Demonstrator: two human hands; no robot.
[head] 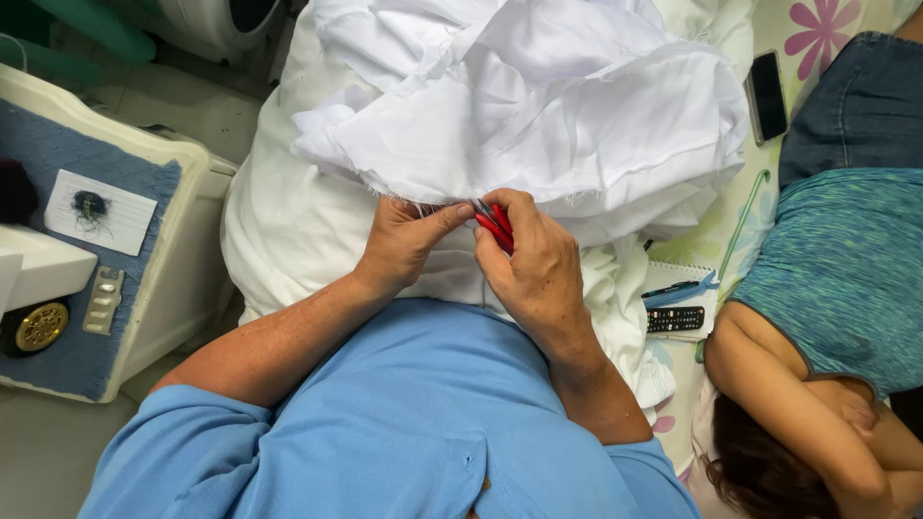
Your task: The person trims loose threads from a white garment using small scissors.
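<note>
Seen from above, the left hand pinches the frayed edge of a white cloth heaped on the lap; the right hand is closed around red snips there. The cloth looks light, soft and floppy, best gripped at its edge. A sewing machine stands left; another person lies right

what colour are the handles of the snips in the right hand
Red handles, seen in the head view, in the right hand.

A heap of cloth lies on the person's lap, with the left hand and right hand meeting at its near edge around small snips. On the bed to the right, a phone lies toward the far edge, a remote control rests on a notebook nearer, and another person lies along the right edge. A sewing machine stands to the left.
</note>
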